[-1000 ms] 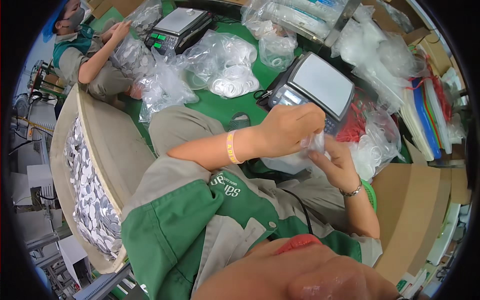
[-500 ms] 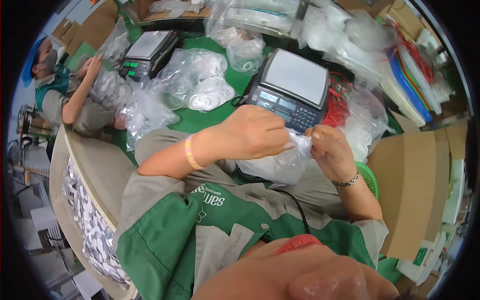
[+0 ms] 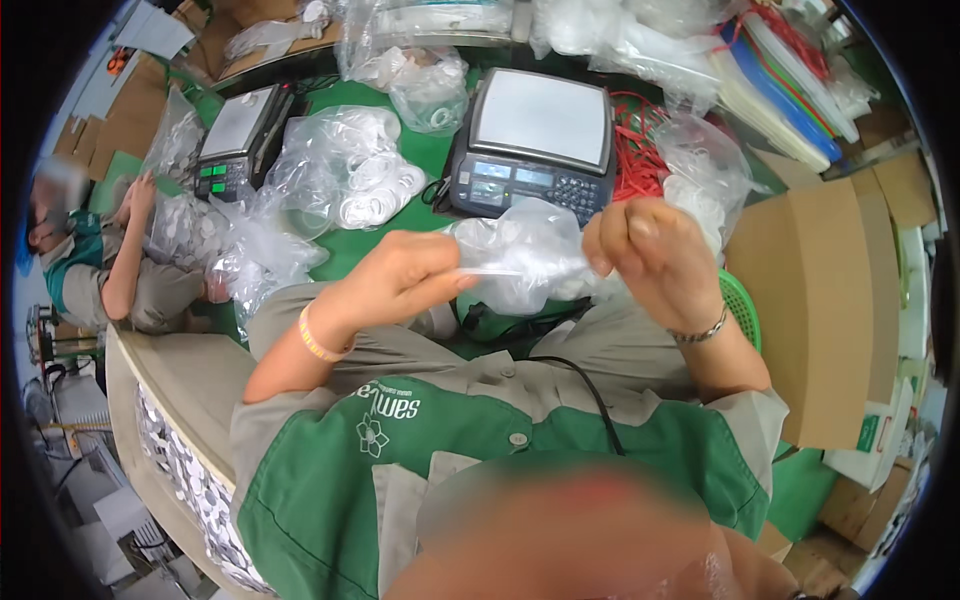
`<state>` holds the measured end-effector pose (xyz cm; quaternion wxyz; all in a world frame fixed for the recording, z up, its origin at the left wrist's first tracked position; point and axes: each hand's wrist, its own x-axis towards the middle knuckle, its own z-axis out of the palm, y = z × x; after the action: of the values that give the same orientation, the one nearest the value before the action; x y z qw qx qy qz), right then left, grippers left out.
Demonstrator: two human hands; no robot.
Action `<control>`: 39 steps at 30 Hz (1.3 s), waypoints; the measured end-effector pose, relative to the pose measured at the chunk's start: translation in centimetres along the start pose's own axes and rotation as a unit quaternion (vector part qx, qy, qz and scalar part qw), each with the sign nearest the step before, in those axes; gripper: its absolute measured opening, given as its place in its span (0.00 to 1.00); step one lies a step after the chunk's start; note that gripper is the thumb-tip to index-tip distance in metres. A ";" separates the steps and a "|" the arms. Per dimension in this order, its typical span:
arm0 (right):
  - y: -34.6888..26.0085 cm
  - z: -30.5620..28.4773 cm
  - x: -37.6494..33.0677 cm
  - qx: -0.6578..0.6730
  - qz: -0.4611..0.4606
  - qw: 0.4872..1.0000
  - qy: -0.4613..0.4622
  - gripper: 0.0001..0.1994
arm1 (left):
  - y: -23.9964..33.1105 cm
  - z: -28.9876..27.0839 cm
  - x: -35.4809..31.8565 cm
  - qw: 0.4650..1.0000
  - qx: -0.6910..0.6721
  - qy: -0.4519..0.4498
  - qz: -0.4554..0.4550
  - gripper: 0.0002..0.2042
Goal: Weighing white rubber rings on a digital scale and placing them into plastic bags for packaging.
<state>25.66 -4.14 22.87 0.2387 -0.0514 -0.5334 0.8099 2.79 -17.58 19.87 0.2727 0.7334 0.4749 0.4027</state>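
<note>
Both my hands hold one clear plastic bag (image 3: 525, 255) of small white ring-shaped parts above my lap. My left hand (image 3: 405, 275) pinches the bag's left edge between thumb and fingers. My right hand (image 3: 650, 255) grips its right edge with the fingers curled. The bag's top edge is stretched flat between them. Just beyond the bag stands a grey digital scale (image 3: 530, 145) on the green mat (image 3: 430, 150).
A second scale (image 3: 240, 135) sits at the left, with heaps of clear bags of white rings (image 3: 345, 175) between. Red bands (image 3: 635, 150) lie right of the scale. A cardboard box (image 3: 825, 300) stands at my right, a box of small packets (image 3: 185, 470) at my left. Another person (image 3: 110, 270) sits far left.
My hands have moved apart, drawing the bag's top edge out flat between them. The view has shifted, bringing the scale closer to the centre.
</note>
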 end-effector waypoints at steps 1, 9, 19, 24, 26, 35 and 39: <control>0.0 -0.8 0.0 0.002 0.001 1.000 0.011 0.14 | -0.2 0.0 -0.3 1.000 0.018 -0.010 -0.016 0.13; 1.4 -0.4 -0.8 -0.393 0.029 0.919 -0.004 0.09 | -2.5 -0.4 -3.2 0.984 0.033 -0.001 -0.177 0.08; 5.8 -3.9 0.5 -0.467 -0.119 0.862 -0.156 0.52 | -2.8 4.9 1.2 0.989 -0.113 0.086 -0.032 0.18; 10.4 -3.7 2.0 -0.432 -0.131 0.858 -0.244 0.43 | -0.9 10.0 4.1 0.942 -0.317 0.089 0.072 0.18; 9.0 -4.2 2.1 -0.413 -0.059 0.865 -0.280 0.40 | 0.6 11.6 5.7 0.947 -0.265 0.118 0.136 0.15; 8.0 -8.1 0.1 -0.457 -0.069 0.885 -0.063 0.15 | -1.9 11.1 9.4 0.939 -0.308 0.062 0.142 0.10; 5.2 -15.5 1.1 -0.776 0.008 0.616 0.138 0.09 | -8.0 7.0 11.2 0.993 -0.073 -0.001 0.096 0.25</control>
<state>28.25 7.70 11.87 0.1747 -0.3327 -0.9233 0.0799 7.39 -4.23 13.64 0.2860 0.7544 0.3709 0.4598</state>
